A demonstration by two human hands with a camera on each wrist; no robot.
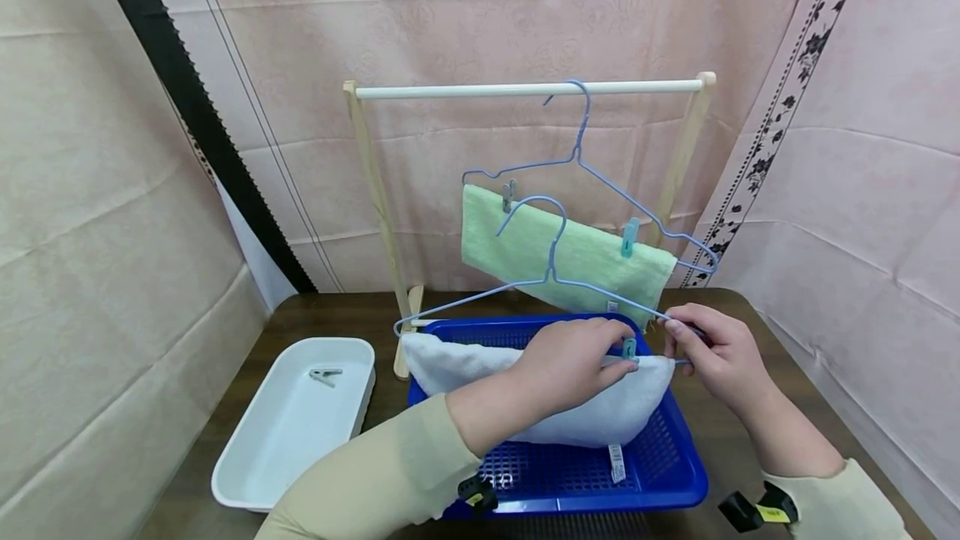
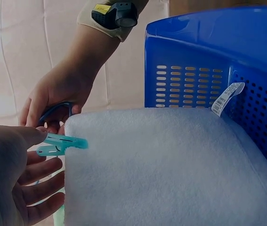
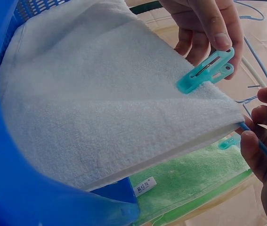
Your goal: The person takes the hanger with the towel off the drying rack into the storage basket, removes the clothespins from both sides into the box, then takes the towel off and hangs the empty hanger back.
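A white towel (image 1: 600,415) is folded over the lower bar of a blue hanger (image 1: 552,265), above and partly inside a blue basket (image 1: 701,477). My right hand (image 1: 716,348) grips the hanger's right end. At the towel's right part, my left hand (image 1: 573,357) pinches a teal clothespin (image 3: 206,70) by its handles, thumb on one side. The clothespin's jaws bite the towel's folded top edge. In the left wrist view the other left fingers are spread loosely beside the towel (image 2: 171,165). A label (image 1: 617,463) hangs from the towel's lower edge.
Behind, a rack with a white bar (image 1: 465,92) carries a second blue hanger (image 1: 581,132). A green towel (image 1: 555,261) hangs from it, with a grey clothespin (image 1: 508,195) and a teal one (image 1: 629,237). To the left, a white tray (image 1: 277,432) holds a grey clothespin (image 1: 326,375).
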